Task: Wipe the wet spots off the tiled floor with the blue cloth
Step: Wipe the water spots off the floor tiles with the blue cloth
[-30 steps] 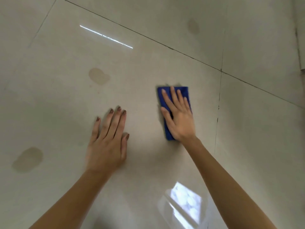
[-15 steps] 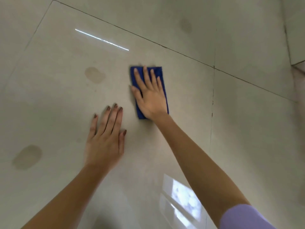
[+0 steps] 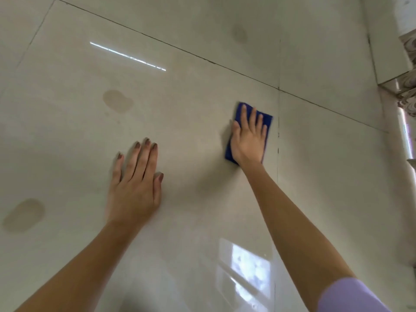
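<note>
Half a second ago the cloth [image 3: 267,120] lay just beyond the left fingertips. Now the right hand [image 3: 248,141] has swept it back out to the side. It lies flat on the floor [image 3: 202,97] just short of the grout line [image 3: 278,131], well apart from the left hand [image 3: 135,188]. This looks like a back-and-forth wiping stroke over the tile between the hands, where no wet mark shows.

Three spots are untouched: one [image 3: 117,101] beyond the left fingers, one [image 3: 23,215] well out from the left wrist, and a faint one [image 3: 239,33] far beyond the right fingers. Most of the task probably remains.

The right fingers [image 3: 253,118] are straight and slightly spread, pressing flat on the cloth, which shows past the fingertips and beside the palm. They grip nothing. The left fingers [image 3: 144,158] lie straight and flat on bare floor, apparently as a brace.
</note>
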